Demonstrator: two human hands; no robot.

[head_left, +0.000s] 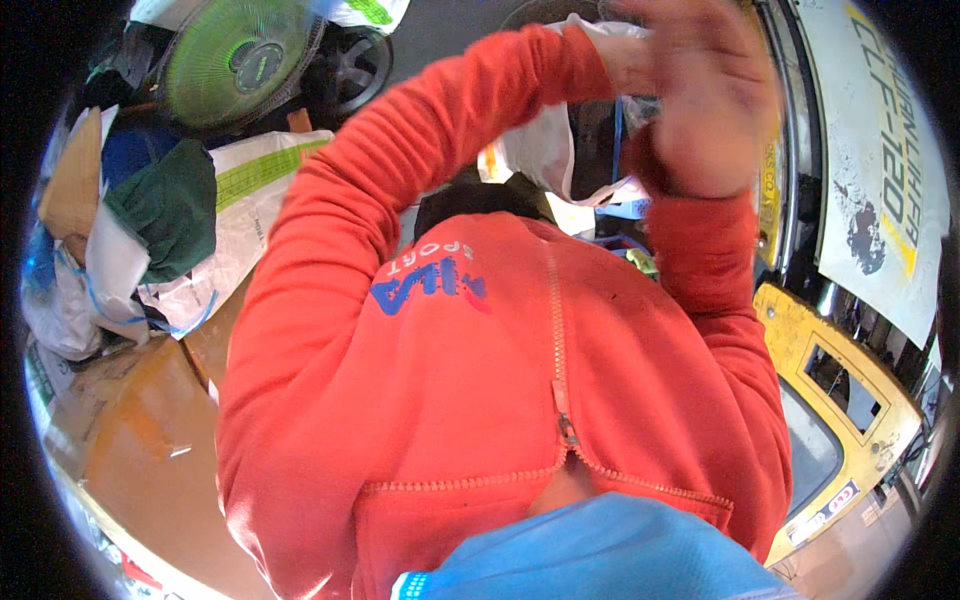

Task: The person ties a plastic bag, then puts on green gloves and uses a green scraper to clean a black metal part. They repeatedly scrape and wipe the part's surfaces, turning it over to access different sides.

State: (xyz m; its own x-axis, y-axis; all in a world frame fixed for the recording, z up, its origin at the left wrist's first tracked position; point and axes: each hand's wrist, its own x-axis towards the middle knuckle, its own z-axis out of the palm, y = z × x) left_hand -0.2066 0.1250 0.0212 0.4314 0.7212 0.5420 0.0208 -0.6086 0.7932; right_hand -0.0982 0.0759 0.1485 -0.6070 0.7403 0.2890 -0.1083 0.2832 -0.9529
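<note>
Both of my arms, in the sleeves of a red zip jacket (470,400), are bent up in front of my chest. My left hand (695,40) reaches across to the right at the upper edge. My right hand (705,145) is raised just below it, and the two overlap and seem to touch. Motion smears the fingers of both, so their closure and anything between them cannot be made out. Behind the wrists hangs a white plastic bag (540,150).
Upper left, a round fan (240,65) stands above a dark green cloth (170,210) and white sacks (245,185). A brown box-like surface (150,430) lies lower left. On the right are a yellow machine panel (860,370) and a large pale panel (870,150). Blue fabric (600,555) fills the lower edge.
</note>
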